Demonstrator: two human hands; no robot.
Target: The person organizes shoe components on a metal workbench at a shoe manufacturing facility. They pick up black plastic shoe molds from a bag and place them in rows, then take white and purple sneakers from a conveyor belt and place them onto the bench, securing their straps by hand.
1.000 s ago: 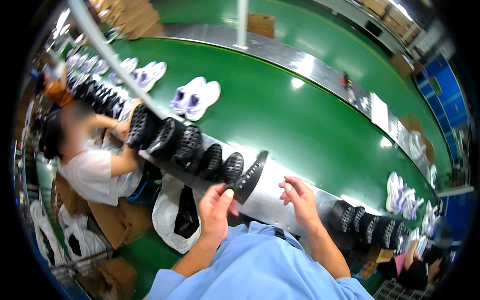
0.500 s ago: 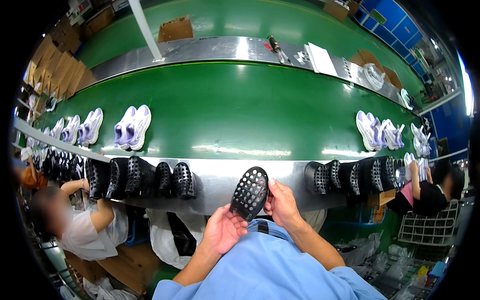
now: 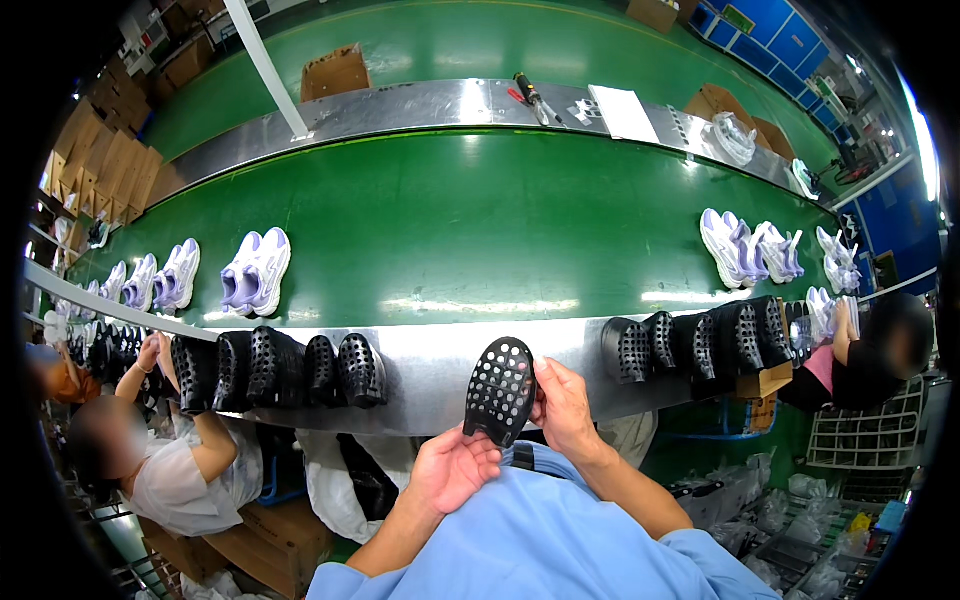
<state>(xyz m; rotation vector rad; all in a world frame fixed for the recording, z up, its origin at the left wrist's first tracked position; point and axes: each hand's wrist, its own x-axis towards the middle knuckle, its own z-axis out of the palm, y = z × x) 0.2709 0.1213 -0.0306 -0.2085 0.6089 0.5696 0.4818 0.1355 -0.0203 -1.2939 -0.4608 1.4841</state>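
Observation:
A black perforated plastic shoe insert, rounded at the top and full of round holes, stands tilted up in front of my body. My right hand pinches its right edge between thumb and fingers. At its lower end, my left hand is turned palm up with curled fingers, holding the bottom edge. Similar black perforated inserts stand in a row on the steel ledge, one group to the left and another to the right.
Beyond the steel ledge runs a green conveyor belt. White and purple sneakers sit on it at left and right. A screwdriver and paper lie on the far rail. Co-workers sit at left and right.
The insert has turned more upright, its holed face more toward me. Both hands keep about the same places on it. The co-worker at left has raised their hands.

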